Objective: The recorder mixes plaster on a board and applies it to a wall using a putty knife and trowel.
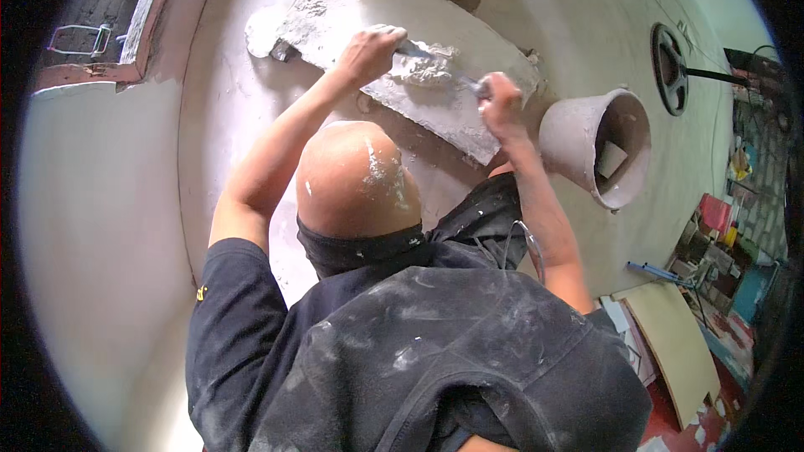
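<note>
A heap of wet white plaster lies on a pale, plaster-coated board set aslant on the floor. My left hand is closed around the handle of what looks like a putty knife, its blade end at the heap's left side. From the right, my right hand grips a second putty knife, slightly blurred, pointing toward the heap. Both blades are blurred or hidden, so their exact shape cannot be made out.
A plaster-smeared bucket lies tipped at the right, its mouth facing right, with a pale block inside. Farther right are a black wheel on a bar and a leaning yellowish panel by clutter. A wall opening is at upper left.
</note>
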Demonstrator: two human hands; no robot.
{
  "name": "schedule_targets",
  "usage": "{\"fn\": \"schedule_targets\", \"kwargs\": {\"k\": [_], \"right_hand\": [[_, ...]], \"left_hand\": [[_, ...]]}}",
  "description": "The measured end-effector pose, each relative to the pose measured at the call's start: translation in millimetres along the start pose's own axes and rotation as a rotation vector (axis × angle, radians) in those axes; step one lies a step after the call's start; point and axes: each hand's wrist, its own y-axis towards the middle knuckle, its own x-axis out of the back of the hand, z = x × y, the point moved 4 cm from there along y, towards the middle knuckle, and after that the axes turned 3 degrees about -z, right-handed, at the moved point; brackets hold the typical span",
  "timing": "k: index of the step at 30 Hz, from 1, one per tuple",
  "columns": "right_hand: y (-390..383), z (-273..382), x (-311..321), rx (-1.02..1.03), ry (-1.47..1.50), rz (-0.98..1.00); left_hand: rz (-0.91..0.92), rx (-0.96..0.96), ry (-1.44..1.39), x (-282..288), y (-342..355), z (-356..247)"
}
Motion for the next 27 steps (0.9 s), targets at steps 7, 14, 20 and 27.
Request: {"fn": "schedule_targets", "kwargs": {"k": [7, 14, 20, 27], "right_hand": [[-24.2, 40.3, 22.5, 0.06, 0.316, 0.03], [-4.5, 28.3, -21.4, 0.09, 0.225, 0.031], [38.3, -30.5, -39.9, 0.004, 0.058, 0.036], [-54.8, 20.4, -87.5, 0.451, -0.088, 0.005]], "left_hand": [[-0.321, -0.365, -0.042, -11.0, -32.0, -8.3], [-0.368, -0.435, -0.144, -4.1, -39.2, -21.7], [-0.446, 0.159, -0.325, -9.9, -45.3, 2.6], [-0.544, 0.737, -0.792, -30.1, -63.4, 59.3]]}}
